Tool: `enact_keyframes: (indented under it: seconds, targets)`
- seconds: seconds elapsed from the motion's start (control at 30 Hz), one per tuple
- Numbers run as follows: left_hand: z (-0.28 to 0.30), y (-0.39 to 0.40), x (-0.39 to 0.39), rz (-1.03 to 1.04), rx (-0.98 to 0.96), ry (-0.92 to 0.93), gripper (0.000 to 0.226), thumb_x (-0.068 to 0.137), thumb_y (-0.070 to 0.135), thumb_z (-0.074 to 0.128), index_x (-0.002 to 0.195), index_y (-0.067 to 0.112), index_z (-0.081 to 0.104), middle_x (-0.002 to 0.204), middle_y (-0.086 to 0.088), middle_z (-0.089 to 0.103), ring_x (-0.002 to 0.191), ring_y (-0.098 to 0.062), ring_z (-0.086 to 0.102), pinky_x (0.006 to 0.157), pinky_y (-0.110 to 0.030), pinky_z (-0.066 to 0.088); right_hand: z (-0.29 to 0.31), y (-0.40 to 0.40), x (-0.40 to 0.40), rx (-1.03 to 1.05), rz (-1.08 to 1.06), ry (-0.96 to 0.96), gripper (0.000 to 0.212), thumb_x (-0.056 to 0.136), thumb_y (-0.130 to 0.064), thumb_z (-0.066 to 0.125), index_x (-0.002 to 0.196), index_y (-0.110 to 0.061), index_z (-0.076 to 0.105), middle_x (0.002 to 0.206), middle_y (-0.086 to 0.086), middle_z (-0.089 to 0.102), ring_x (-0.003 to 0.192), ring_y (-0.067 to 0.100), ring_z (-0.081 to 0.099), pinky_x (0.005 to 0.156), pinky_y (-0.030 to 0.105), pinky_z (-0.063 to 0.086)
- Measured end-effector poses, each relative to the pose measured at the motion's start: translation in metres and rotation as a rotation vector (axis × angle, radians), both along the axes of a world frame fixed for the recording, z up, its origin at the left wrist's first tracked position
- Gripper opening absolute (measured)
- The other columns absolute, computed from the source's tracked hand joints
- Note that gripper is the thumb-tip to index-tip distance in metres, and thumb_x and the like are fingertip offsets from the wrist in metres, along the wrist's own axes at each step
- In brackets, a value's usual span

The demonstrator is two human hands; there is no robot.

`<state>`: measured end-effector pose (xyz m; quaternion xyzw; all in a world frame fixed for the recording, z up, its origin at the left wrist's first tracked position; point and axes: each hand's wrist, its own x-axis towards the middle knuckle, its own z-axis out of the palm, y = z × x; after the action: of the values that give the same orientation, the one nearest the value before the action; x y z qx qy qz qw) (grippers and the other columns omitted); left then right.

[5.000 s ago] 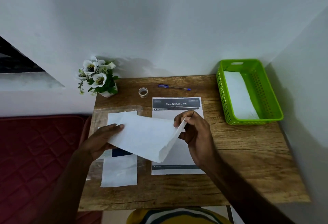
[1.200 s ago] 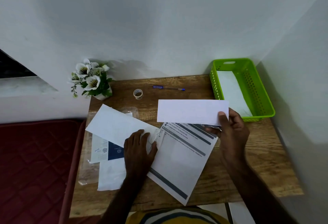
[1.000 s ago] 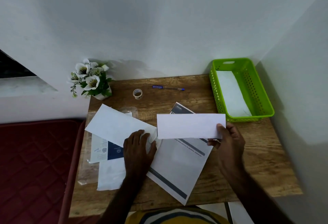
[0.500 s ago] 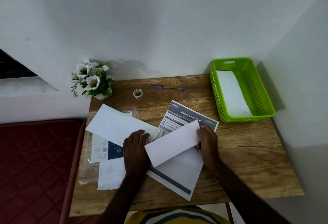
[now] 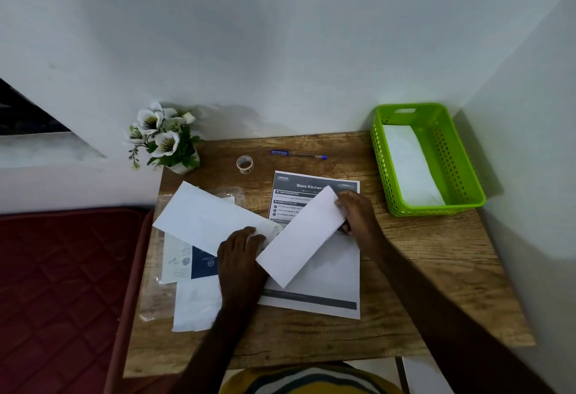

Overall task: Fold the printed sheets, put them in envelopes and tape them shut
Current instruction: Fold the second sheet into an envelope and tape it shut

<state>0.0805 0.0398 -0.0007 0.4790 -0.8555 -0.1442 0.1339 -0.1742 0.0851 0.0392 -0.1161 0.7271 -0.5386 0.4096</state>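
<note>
Printed sheet (image 5: 314,281) headed "Store Kitchen"; right hand (image 5: 355,216) fingers pinch folded sheet (image 5: 300,237); left hand (image 5: 241,256) flat on envelope (image 5: 205,216).

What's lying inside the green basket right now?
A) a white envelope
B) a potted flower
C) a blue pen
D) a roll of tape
A: a white envelope lies flat in the green basket, while the tape, pen and flower sit out on the desk.
</note>
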Motion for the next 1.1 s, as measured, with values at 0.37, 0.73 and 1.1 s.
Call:
enact_keyframes:
  seconds: [0.37, 0.73, 1.1]
  targets:
    - [-0.002, -0.003, 0.001, 0.003, -0.105, 0.074, 0.028, 0.08, 0.025, 0.085, 0.102, 0.01, 0.077, 0.122, -0.014, 0.072, 0.113, -0.036, 0.068, 0.103, -0.048, 0.047, 0.014, 0.089, 0.005, 0.007, -0.08, 0.056, 0.018, 0.104, -0.01, 0.05, 0.089, -0.007, 0.06, 0.058, 0.006, 0.052, 0.039, 0.011, 0.045, 0.034, 0.02, 0.032]
    - [0.0, -0.005, 0.001, -0.003, -0.042, 0.094, 0.028, 0.081, 0.025, 0.084, 0.104, 0.01, 0.079, 0.119, -0.011, 0.074, 0.108, -0.032, 0.07, 0.1, -0.048, 0.05, -0.001, 0.095, 0.022, 0.013, -0.193, -0.033, 0.022, 0.104, -0.013, 0.053, 0.084, -0.012, 0.063, 0.056, 0.006, 0.062, 0.042, 0.014, 0.052, 0.036, 0.026, 0.042]
    - [-0.001, 0.002, -0.003, 0.036, -0.019, 0.061, 0.052, 0.076, 0.039, 0.086, 0.115, 0.007, 0.073, 0.123, -0.015, 0.071, 0.114, -0.036, 0.067, 0.104, -0.05, 0.047, 0.008, 0.094, 0.031, 0.083, -0.281, 0.115, 0.016, 0.098, -0.005, 0.05, 0.096, -0.01, 0.065, 0.066, 0.014, 0.066, 0.041, 0.018, 0.054, 0.039, 0.028, 0.046]
